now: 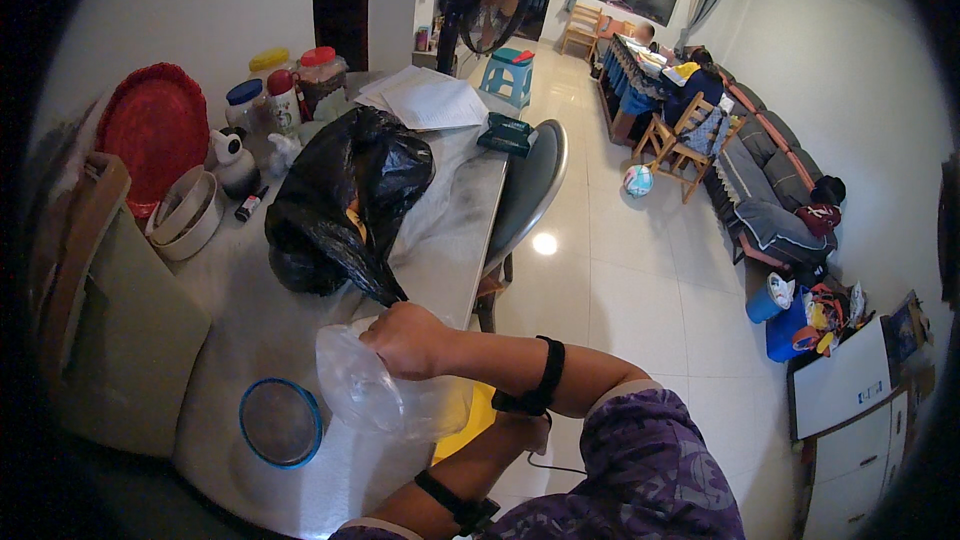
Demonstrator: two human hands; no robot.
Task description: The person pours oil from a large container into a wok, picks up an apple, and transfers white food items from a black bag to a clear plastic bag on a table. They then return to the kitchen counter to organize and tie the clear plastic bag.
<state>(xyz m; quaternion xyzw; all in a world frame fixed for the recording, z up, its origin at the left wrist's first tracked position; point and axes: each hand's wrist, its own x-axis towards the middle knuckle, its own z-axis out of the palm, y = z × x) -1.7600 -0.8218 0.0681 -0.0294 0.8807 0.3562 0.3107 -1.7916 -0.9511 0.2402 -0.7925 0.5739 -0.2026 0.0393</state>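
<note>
My right hand (405, 340) is closed on the twisted end of a black plastic bag (349, 195), which lies bulging on the grey table (232, 345). Something orange shows through a gap in the bag. Directly under this hand is a clear plastic bag or container (360, 390); whether the hand also holds it I cannot tell. My left hand (531, 431) is lower right, beneath my right forearm, its fingers mostly hidden. A round, blue-rimmed lid or shallow container (281, 422) lies to the left of the clear plastic. Both forearms wear black straps.
Lidded jars (321, 75), a red tray (154, 139), papers (427, 99) and a dark green packet (507, 135) stand or lie around the table. A chair (529, 195) is at its right edge, a yellow object (469, 424) below. People sit farther off near a sofa (780, 202).
</note>
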